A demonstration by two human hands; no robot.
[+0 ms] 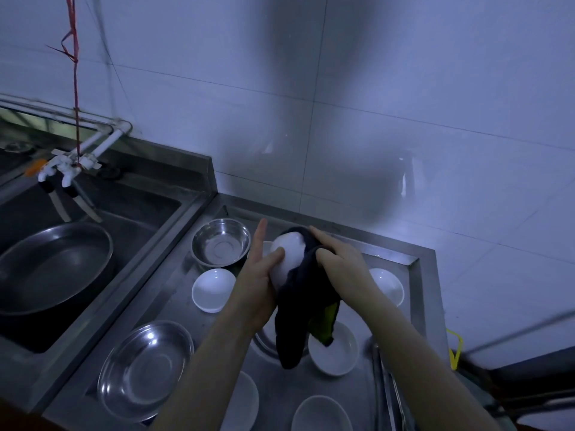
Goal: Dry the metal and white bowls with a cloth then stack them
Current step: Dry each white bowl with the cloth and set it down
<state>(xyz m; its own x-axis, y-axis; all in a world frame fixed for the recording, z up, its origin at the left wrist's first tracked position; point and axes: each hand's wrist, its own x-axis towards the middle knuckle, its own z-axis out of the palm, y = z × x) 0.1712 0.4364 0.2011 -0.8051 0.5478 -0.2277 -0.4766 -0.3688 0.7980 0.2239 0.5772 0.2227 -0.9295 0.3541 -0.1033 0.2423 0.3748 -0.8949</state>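
My left hand point(259, 275) holds a white bowl point(289, 256) turned bottom-out above the steel counter, thumb on its outside and fingers stretched past its rim. My right hand point(339, 262) presses a dark cloth point(303, 309) against the bowl's right side; the cloth hangs down with a yellow-green patch at its lower end. On the counter point(174, 309) lie a metal bowl point(221, 245) at the back, a wider metal bowl point(144, 370) at the front left, and several white bowls, among them a white bowl on the left point(213, 289), a white bowl on the right point(387, 284) and a white bowl under the cloth point(337, 354).
A steel sink point(93, 244) on the left holds a large metal pan point(53, 269) below white taps point(67, 169). A tiled wall point(373, 119) backs the counter. More white bowls point(322, 415) sit at the front edge, and metal tongs point(385, 384) lie at the right.
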